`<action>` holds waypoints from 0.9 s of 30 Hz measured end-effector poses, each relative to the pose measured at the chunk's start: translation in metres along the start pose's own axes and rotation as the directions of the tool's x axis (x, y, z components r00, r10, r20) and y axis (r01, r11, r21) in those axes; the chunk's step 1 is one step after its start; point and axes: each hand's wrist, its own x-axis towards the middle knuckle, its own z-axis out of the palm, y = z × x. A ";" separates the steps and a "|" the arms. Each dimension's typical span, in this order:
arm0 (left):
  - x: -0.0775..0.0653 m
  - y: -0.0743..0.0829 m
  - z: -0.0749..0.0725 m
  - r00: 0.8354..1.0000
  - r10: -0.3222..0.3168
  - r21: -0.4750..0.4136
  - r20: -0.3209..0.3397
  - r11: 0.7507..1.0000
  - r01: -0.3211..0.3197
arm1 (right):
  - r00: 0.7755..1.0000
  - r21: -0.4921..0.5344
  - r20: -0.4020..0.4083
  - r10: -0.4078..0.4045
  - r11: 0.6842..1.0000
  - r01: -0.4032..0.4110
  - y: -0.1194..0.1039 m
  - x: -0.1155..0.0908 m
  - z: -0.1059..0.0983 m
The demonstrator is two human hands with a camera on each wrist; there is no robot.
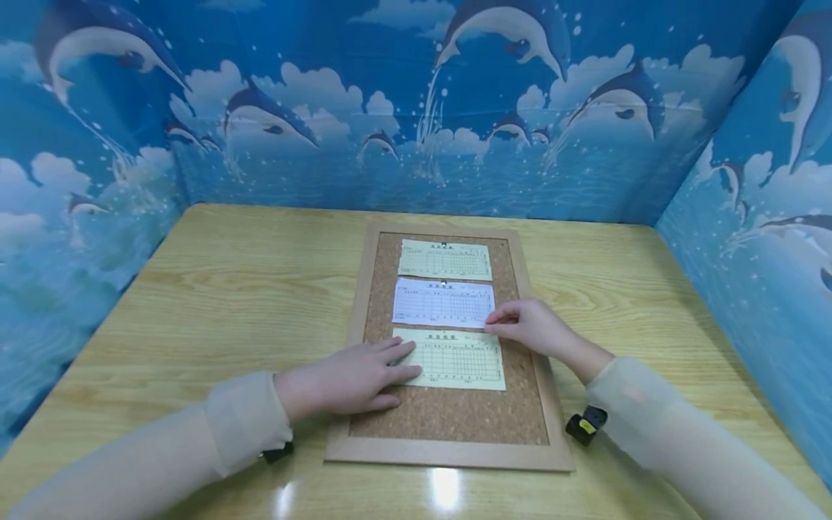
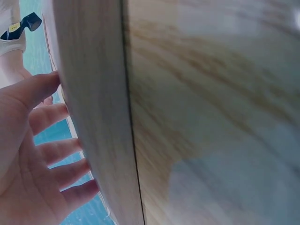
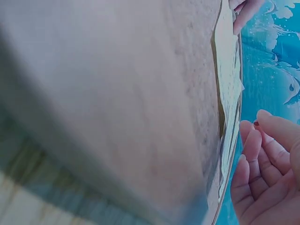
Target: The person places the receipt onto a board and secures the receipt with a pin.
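Observation:
Three printed form slips lie in a column on a framed cork board: a pale green top slip [image 1: 448,261], a lilac middle slip [image 1: 442,303] and a pale green bottom slip [image 1: 455,368]. Small pins show at the top edges of the upper two. My left hand [image 1: 364,375] rests with spread fingers on the left part of the bottom slip. At the right end of the middle slip, my right hand [image 1: 536,328] has thumb and forefinger together. A small dark tack-like piece [image 3: 256,123] shows between those fingertips; its exact kind is unclear.
The cork board's wooden frame [image 1: 448,453] lies on a wood-grain table [image 1: 260,289]. Dolphin-print cloth [image 1: 390,173] hangs around the back and sides. A dark wrist device [image 1: 586,425] sits under the right cuff.

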 end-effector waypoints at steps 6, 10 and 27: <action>0.001 -0.001 0.001 1.000 0.006 0.012 0.005 1.000 -0.006 | 1.000 0.033 0.025 -0.004 0.999 0.003 -0.004 0.003 0.005; 0.002 -0.001 0.002 1.000 0.009 0.014 0.002 1.000 -0.009 | 0.999 0.042 0.036 -0.020 0.999 0.018 -0.007 0.005 0.005; 0.002 0.002 -0.001 1.000 -0.012 -0.010 0.010 1.000 0.012 | 0.998 0.072 0.045 -0.040 0.997 0.037 -0.012 0.012 0.010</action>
